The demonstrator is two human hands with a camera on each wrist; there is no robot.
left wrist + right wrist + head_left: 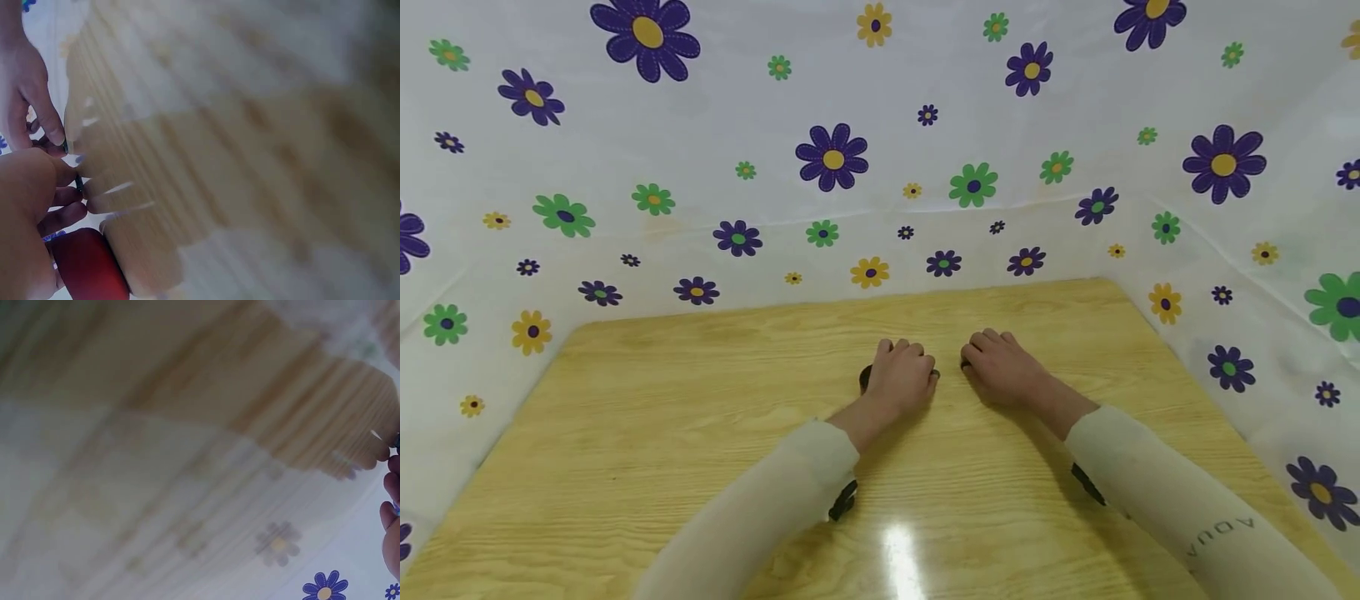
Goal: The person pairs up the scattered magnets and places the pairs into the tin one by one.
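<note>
In the head view my left hand (901, 377) is low over the wooden table, its fingers bent downward. Thumb and fingers pinch a small dark piece (79, 182), mostly hidden. A rounded red thing with a black edge (92, 265) sits against the same hand's outer side; whether it is held or joined to the small piece, I cannot tell. A short gap to the right, my right hand (1003, 367) has curled fingers pinching another small dark piece (966, 363). The left wrist view shows that piece at the right hand's fingertips, close to the left hand's.
The wooden table (700, 433) has a glossy surface with a bright reflection near its front. White cloth with printed flowers (880, 100) stands behind it and along both sides. A dark band piece (843, 500) hangs under the left sleeve, another (1087, 483) under the right.
</note>
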